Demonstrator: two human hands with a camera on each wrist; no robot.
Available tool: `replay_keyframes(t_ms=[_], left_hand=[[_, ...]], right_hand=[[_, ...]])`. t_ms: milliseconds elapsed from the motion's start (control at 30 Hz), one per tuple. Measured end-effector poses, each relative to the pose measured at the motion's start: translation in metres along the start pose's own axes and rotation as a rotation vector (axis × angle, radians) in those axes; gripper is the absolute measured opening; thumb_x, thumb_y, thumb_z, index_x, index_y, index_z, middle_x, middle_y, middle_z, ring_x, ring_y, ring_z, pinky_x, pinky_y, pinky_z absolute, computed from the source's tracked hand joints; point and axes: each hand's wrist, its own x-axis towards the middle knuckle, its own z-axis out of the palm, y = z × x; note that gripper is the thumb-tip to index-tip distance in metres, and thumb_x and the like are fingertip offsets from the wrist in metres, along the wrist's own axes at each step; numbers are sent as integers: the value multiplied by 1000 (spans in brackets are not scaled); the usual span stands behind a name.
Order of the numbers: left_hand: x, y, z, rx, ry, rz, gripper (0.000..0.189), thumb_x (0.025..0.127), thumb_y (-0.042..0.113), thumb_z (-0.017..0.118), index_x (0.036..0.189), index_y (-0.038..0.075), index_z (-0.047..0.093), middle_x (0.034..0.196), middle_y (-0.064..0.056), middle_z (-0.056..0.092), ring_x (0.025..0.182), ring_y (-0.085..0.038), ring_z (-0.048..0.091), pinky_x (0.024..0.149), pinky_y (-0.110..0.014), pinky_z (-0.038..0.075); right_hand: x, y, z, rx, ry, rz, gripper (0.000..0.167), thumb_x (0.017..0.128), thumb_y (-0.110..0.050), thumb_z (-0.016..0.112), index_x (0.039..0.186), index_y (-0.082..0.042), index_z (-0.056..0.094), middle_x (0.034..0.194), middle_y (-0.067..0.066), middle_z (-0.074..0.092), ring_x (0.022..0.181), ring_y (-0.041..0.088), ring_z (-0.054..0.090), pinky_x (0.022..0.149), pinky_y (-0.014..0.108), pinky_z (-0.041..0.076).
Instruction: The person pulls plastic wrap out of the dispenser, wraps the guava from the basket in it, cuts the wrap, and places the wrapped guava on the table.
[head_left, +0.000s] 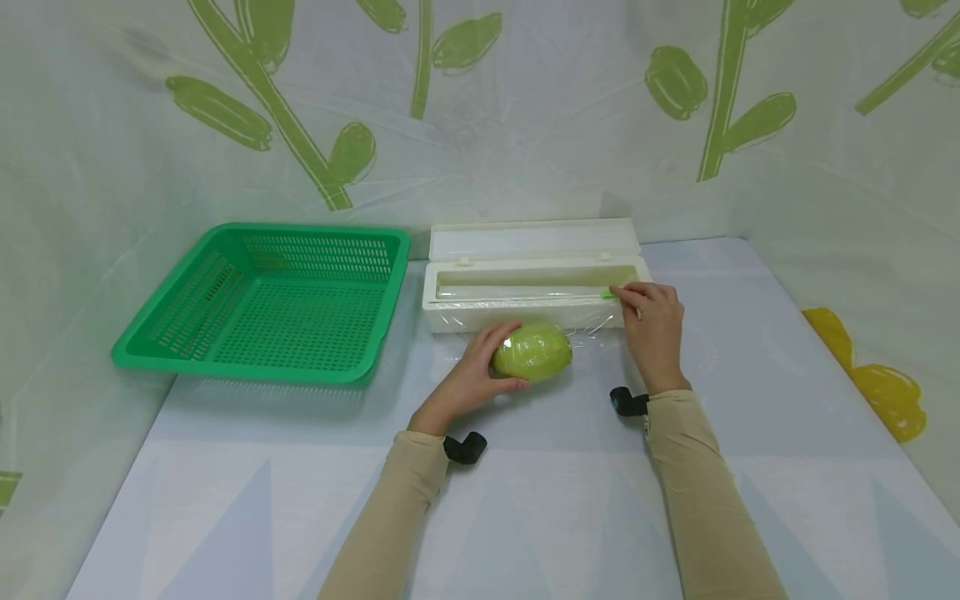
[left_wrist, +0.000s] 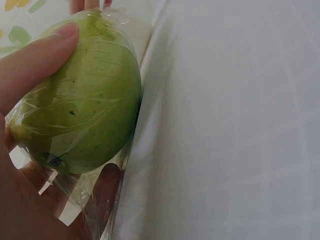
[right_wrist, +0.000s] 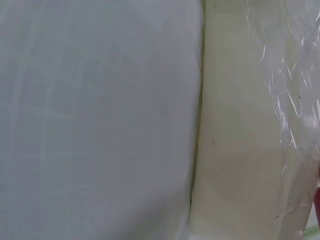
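My left hand [head_left: 474,373] holds a green oval fruit [head_left: 532,352] from its left side, thumb on the near side and fingers behind. Clear plastic wrap covers the fruit [left_wrist: 95,100] in the left wrist view, with creases and a loose end below. Behind it stands a white cling film dispenser box [head_left: 517,320], lid raised, with a roll inside. At the box's right front rim my right hand [head_left: 654,333] pinches a small bright green slider [head_left: 607,294]. In the right wrist view film [right_wrist: 287,115] hangs over the box front [right_wrist: 240,135]; the fingers are mostly out of that view.
A green perforated plastic basket [head_left: 258,374] stands to the left of the box, near the table's left edge. The pale cloth-covered table [head_left: 555,500] extends in front of the hands. A leaf-patterned curtain [head_left: 540,125] hangs close behind the box and at both sides.
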Motion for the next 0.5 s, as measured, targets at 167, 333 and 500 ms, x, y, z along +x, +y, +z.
replay_keyframes(t_ms=[167, 333, 500], left_hand=[[0, 0, 0, -4, -2, -12, 83, 69, 34, 76, 135, 41, 25, 131, 7, 30, 119, -15, 31, 94, -46, 31], [1, 0, 0, 1, 0, -18, 83, 69, 34, 76, 135, 40, 26, 131, 7, 30, 119, -15, 31, 94, -47, 31], [2, -1, 1, -4, 2, -22, 84, 68, 34, 77, 135, 40, 27, 131, 7, 30, 120, -16, 31, 94, -47, 30]], right_hand=[[0, -2, 0, -20, -11, -13, 19, 81, 2, 62, 96, -6, 70, 97, 8, 62, 95, 28, 46, 84, 48, 29], [0, -4, 0, -15, 2, -24, 20, 80, 5, 60, 94, -7, 71, 90, 9, 62, 90, 28, 46, 82, 48, 30], [0, -6, 0, -6, 6, -28, 21, 80, 6, 60, 92, -7, 71, 85, 9, 62, 87, 28, 47, 82, 48, 31]])
